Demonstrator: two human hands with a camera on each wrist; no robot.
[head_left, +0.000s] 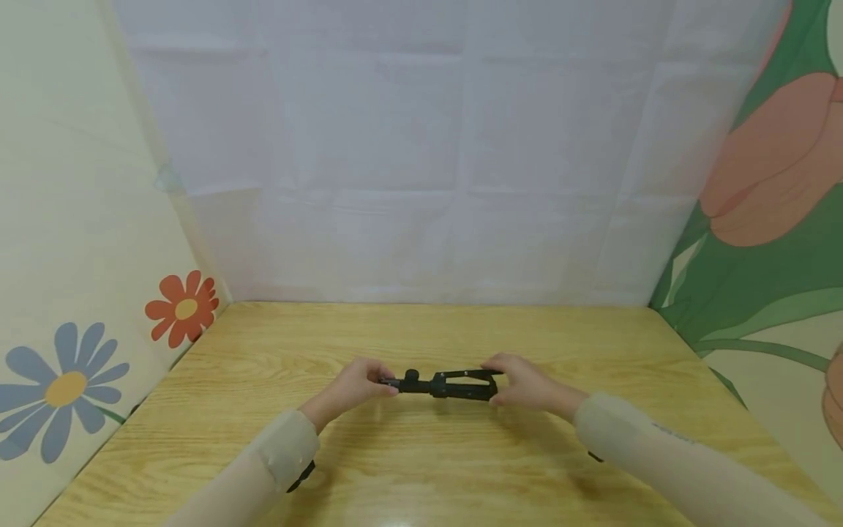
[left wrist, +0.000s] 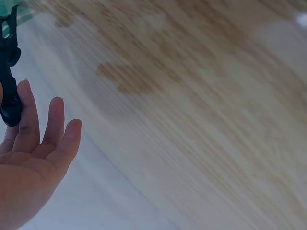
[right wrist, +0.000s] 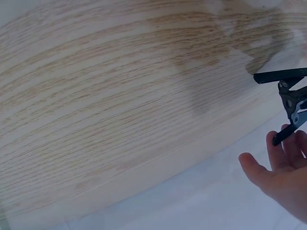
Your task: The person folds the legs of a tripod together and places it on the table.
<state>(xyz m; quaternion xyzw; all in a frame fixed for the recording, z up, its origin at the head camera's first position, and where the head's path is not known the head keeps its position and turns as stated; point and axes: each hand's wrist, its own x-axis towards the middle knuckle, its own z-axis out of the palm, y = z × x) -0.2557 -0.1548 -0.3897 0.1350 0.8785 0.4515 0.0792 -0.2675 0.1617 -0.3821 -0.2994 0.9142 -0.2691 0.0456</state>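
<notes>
A small black tripod (head_left: pixel 431 386) is held sideways just over the wooden table, its legs partly spread to the right. At its left end, my left hand (head_left: pixel 356 384) pinches the head end between thumb and fingers; the left wrist view shows the tripod's dark end (left wrist: pixel 10 108) against the fingers, with the other fingers extended. My right hand (head_left: pixel 530 386) holds the leg ends, fingers on the upper leg and thumb near the lower one. In the right wrist view, spread legs (right wrist: pixel 280 75) and a hinged brace show, one leg tip lying against a finger.
The wood-grain table (head_left: pixel 421 461) reaches back to a creased white sheet (head_left: pixel 408 161). A panel with printed flowers (head_left: pixel 66 388) stands on the left, and a green panel with pink petals (head_left: pixel 777 271) on the right.
</notes>
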